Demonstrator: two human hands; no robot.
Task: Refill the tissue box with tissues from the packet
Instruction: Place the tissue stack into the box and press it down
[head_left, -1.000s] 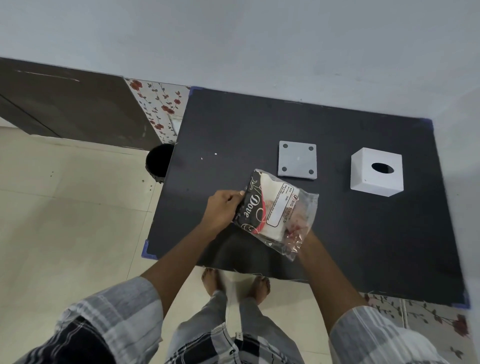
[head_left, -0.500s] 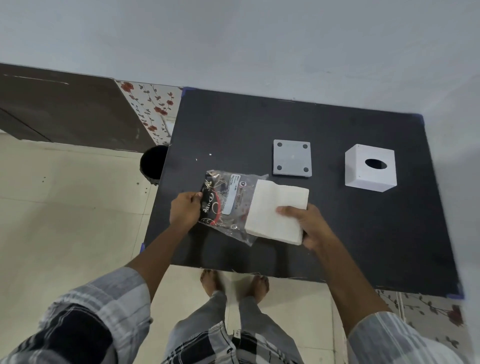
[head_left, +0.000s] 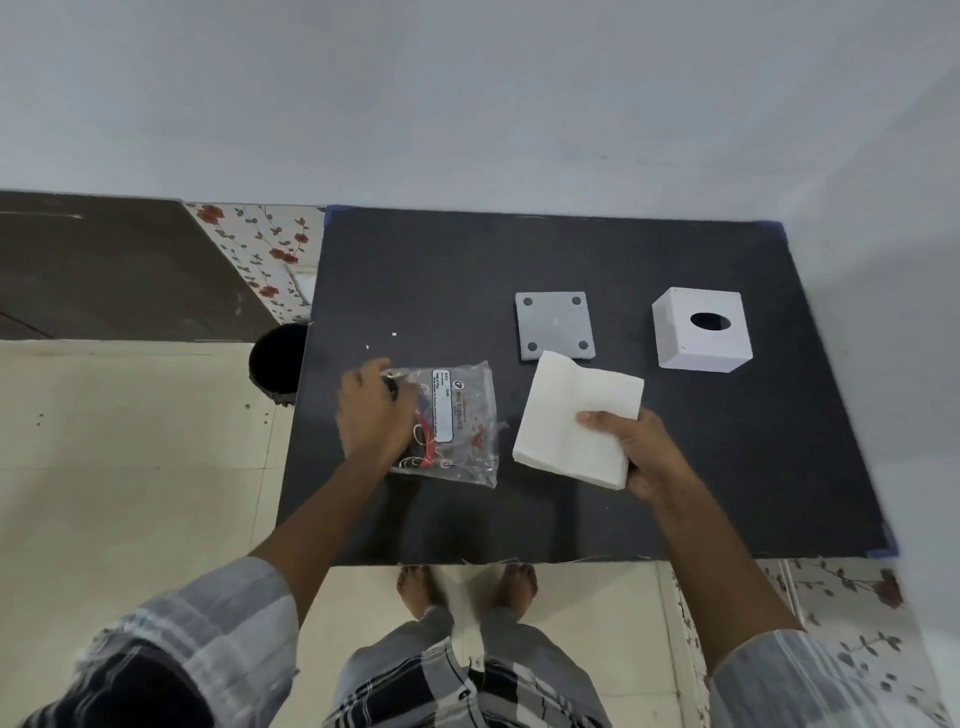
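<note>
Right hand (head_left: 641, 452): a white tissue stack (head_left: 576, 418) is gripped at its near right corner, thumb on top, and held clear of the packet.
Left hand (head_left: 371, 413): laid on the left end of the packet (head_left: 449, 423), fingers curled; whether it is pinched cannot be told.
Packet: flat on the black bench (head_left: 727, 467), emptied.
Grey plate (head_left: 554, 325): just beyond the stack.
Box (head_left: 701, 330): far right on the bench, opening upward.

Black table (head_left: 675, 493) against grey wall (head_left: 467, 104), cream tiles (head_left: 130, 441).
</note>
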